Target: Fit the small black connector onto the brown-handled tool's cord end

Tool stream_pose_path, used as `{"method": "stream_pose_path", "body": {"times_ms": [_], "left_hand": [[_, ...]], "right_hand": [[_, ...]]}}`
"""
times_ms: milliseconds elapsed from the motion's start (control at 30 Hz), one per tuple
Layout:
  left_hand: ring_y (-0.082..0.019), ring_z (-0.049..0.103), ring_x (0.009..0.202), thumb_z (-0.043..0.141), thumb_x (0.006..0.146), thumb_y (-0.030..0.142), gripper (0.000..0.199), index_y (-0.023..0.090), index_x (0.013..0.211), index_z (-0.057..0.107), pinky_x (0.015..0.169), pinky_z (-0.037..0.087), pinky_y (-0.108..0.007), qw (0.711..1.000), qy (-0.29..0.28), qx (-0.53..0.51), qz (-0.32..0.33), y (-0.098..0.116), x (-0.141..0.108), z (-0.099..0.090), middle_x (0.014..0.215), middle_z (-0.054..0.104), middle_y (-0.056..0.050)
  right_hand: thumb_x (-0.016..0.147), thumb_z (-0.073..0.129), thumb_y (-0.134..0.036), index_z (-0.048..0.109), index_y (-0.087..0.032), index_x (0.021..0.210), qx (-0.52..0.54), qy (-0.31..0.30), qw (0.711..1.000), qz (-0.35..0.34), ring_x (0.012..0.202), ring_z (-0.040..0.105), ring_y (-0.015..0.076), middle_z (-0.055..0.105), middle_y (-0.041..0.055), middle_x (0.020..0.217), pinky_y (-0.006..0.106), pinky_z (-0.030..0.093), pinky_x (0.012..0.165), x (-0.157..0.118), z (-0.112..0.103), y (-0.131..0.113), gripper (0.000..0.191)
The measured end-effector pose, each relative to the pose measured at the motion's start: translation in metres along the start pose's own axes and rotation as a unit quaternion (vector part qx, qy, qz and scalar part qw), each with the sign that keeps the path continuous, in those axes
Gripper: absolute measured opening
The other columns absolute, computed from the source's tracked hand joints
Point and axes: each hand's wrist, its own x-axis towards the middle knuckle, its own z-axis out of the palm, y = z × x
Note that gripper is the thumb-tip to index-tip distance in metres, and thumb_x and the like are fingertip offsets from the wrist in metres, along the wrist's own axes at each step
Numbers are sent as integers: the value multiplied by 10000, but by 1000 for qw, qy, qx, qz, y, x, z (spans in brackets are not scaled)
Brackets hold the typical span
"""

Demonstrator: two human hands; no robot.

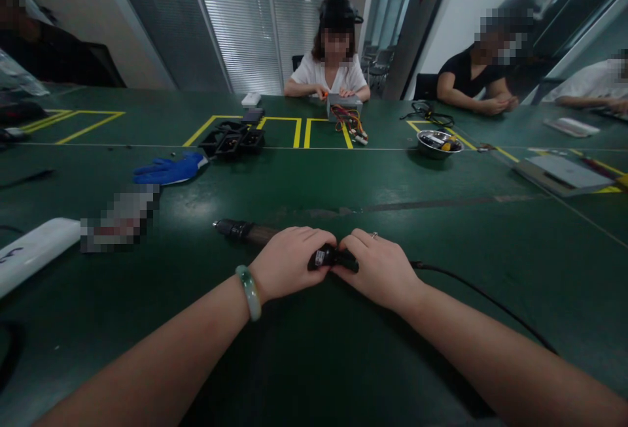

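Forearms (196, 342) flank open tabletop (324, 348), far edge (206, 93) distant; grips (294, 257) (383, 267) hold corded screwdriver (235, 229).

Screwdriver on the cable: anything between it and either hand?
Nothing visible. The left hand wraps directly around the screwdriver; the right hand holds the end of the black cable at the tool's rear. The blue glove lies farther out, apart from both.
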Motion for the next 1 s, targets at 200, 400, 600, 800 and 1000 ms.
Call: {"method": "stream_pose_path", "body": {"times_ms": [200,400,600,800,1000], "left_hand": [[-199,581,956,639,787,295,338,246,1106,540,869,454,-381,1000,10,-9,-2,-1,-1,-1,1057,634,-1],[-196,579,961,631,801,300,308,236,1092,554,858,454,-377,1000,15,-2,9,-2,-1,1,1061,630,-13],[-194,588,958,638,794,306,326,230,1096,546,860,462,-377,1000,22,-1,-1,-2,-1,1,1057,633,-15],[-202,582,974,636,772,271,342,221,1097,539,851,460,-380,1000,16,8,15,-1,0,-1,1080,622,-23],[-206,582,986,642,784,311,345,233,1106,546,875,459,-397,1000,9,8,11,-2,0,1,1088,631,-13]], "right_hand": [[870,631,-265,567,-213,979,-18,1,1000,-9,847,537,188,564,10,956,309,412,744,-1,-2,-1,136],[886,598,-249,572,-203,972,-19,2,1000,-12,843,534,184,566,20,957,304,414,731,-1,-1,-2,101],[888,638,-273,577,-199,983,-19,-3,1000,-8,846,546,190,575,29,965,313,433,749,-2,-1,-2,134],[911,593,-275,585,-190,980,-22,-1,1000,7,838,552,194,578,42,959,312,434,725,-3,1,-5,110],[904,566,-259,579,-189,962,-8,-2,1000,16,840,547,193,574,37,937,309,407,724,-3,0,-7,92]]}}
